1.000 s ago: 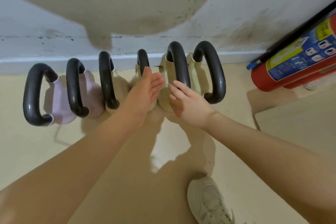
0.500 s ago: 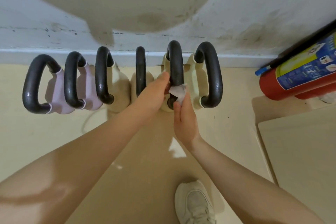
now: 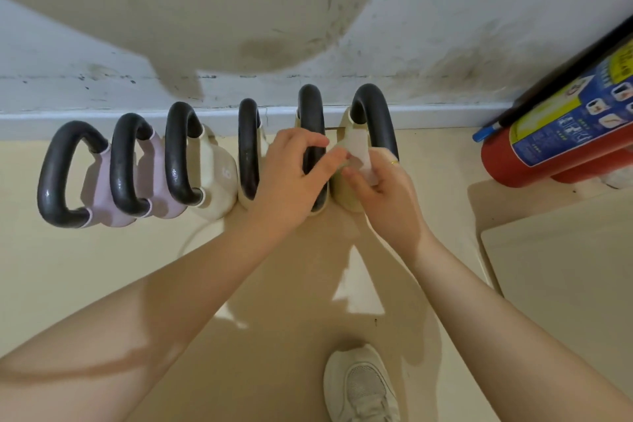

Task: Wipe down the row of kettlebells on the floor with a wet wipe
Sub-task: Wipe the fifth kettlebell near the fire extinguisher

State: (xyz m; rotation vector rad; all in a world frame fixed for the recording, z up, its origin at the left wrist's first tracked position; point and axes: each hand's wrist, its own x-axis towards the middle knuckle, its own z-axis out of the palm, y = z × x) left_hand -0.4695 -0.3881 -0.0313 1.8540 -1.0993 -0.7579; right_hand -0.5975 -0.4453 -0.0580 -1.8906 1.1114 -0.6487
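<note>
Several kettlebells with black handles stand in a row against the wall: two pink ones (image 3: 118, 188) at the left, then cream ones (image 3: 217, 178). My left hand (image 3: 291, 175) curls its fingers around the handle of the fifth kettlebell (image 3: 311, 113). My right hand (image 3: 383, 192) pinches a white wet wipe (image 3: 359, 151) between the fifth kettlebell and the rightmost kettlebell (image 3: 375, 113), just under that one's handle. Whether my left thumb also touches the wipe I cannot tell.
A red fire extinguisher (image 3: 561, 147) lies on the floor at the right, by the wall. A pale board or mat (image 3: 561, 277) covers the floor below it. My white shoe (image 3: 361, 387) stands at the bottom. A white skirting board (image 3: 102, 116) runs behind the row.
My right hand has moved right and up with the wipe, from the fifth handle's lower end to beside the rightmost kettlebell. My left hand has closed over the fifth handle.
</note>
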